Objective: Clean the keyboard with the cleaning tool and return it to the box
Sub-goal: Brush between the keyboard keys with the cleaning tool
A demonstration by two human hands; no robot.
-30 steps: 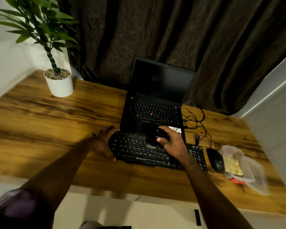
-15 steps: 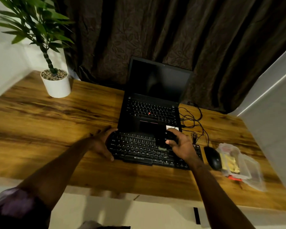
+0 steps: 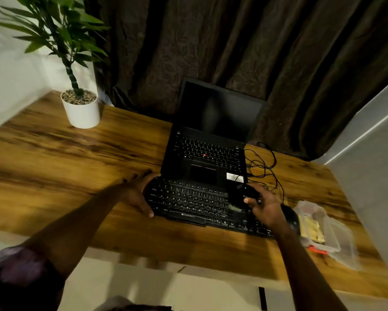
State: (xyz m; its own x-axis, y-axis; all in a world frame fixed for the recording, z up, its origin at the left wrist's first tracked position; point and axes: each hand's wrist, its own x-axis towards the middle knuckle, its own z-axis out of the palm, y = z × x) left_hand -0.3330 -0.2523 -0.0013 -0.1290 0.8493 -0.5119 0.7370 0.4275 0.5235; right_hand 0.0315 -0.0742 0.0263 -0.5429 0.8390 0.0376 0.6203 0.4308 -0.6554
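I am mid-clean: my right hand point(image 3: 263, 204) grips the tool point(image 3: 242, 195) over the keyboard point(image 3: 193, 204), right end; my left hand point(image 3: 139, 194) lies spread, bracing its left edge. Next, I judge, comes sweeping the remaining keys there.

Dim, warm room light on my desk point(image 3: 54, 153); curtain point(image 3: 233, 41) nearly black. My arms cast soft shadows toward the near edge. Motion blur smears lower left and far right of frame. Wide-angle bending at edges. Laptop screen point(image 3: 220, 111) dark, faint reflection.
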